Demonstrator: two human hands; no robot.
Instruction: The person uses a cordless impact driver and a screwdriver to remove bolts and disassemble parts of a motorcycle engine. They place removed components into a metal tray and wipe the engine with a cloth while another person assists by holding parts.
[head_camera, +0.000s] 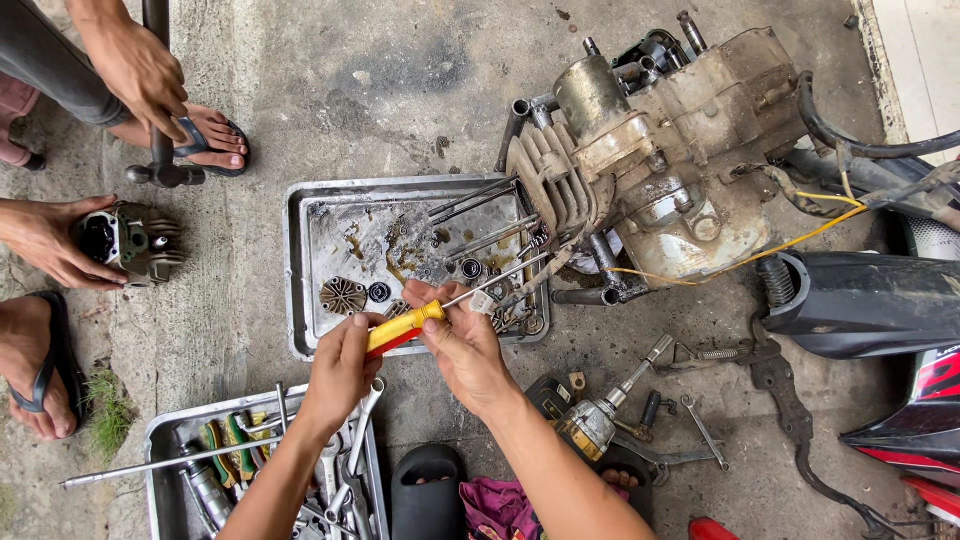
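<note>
Hidden: the screwdriver (432, 312) tip is lost among parts by the engine (650, 160); a small pale piece sits on its shaft, kind unclear.
Cut off: the motorbike body (870, 300) runs off at the right; the tool tray (165, 440) is cut by the bottom edge.
Left hand (342, 365): clenched around the yellow-and-red handle from below, forearm rising from the bottom edge.
Right hand (462, 340): fingers pinching the handle's front end and shaft, wrist bent inward.
Screwdriver place: above the near rim of the metal tray (300, 270) on the concrete floor.
Another person: a hand (45, 240) grips a finned cylinder part (135, 240) at left.
</note>
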